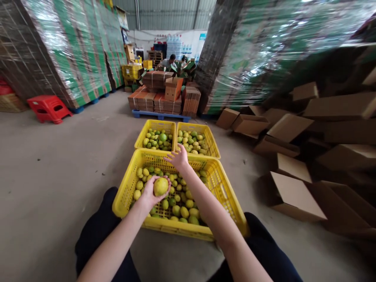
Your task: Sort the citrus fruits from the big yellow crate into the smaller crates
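- Cradle yellow fruit (161,187) gently in left hand (149,190), fingers curled around.
- Hold right hand (178,159) empty, fingers spread, near twelve-o'clock rim of large crate (179,226).

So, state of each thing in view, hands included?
Left hand: cupped round a yellow fruit
Yellow fruit: held
Right hand: fingers spread, appears empty
Near crate: open-topped, part-filled with fruit, base partly showing
Far-left crate: open-topped, holding fruit
Far-right crate: open-topped, holding fruit
Cartons at right: heaped loosely, several open
Red stool: upright
Tall stacks: film-wrapped
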`<action>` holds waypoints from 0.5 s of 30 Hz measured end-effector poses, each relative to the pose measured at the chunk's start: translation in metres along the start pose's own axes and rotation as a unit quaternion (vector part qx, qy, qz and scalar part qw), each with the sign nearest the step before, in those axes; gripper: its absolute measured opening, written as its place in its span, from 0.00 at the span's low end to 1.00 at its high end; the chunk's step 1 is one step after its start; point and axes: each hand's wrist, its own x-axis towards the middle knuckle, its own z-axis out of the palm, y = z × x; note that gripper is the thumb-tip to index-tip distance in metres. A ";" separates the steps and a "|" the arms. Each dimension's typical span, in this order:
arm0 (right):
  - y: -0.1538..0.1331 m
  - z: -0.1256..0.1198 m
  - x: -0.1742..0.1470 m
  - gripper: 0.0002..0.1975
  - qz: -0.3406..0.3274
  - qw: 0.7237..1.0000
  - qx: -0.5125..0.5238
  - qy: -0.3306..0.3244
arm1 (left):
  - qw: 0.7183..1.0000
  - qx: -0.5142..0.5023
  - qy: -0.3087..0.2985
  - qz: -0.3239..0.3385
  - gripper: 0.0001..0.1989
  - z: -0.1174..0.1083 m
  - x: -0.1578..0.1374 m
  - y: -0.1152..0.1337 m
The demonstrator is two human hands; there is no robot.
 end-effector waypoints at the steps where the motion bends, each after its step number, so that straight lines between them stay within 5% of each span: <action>1: 0.001 -0.001 -0.006 0.19 0.012 1.000 0.008 -0.006 | 1.000 0.000 0.006 0.000 0.11 0.000 0.000 0.000; 9: 0.053 -0.078 -0.099 0.10 0.114 0.981 -0.142 -0.067 | 1.000 -0.002 -0.015 0.025 0.12 -0.009 0.000 -0.001; 15: 0.068 -0.112 -0.139 0.07 0.111 0.963 -0.232 -0.085 | 0.991 0.108 0.074 0.005 0.10 -0.041 0.016 -0.013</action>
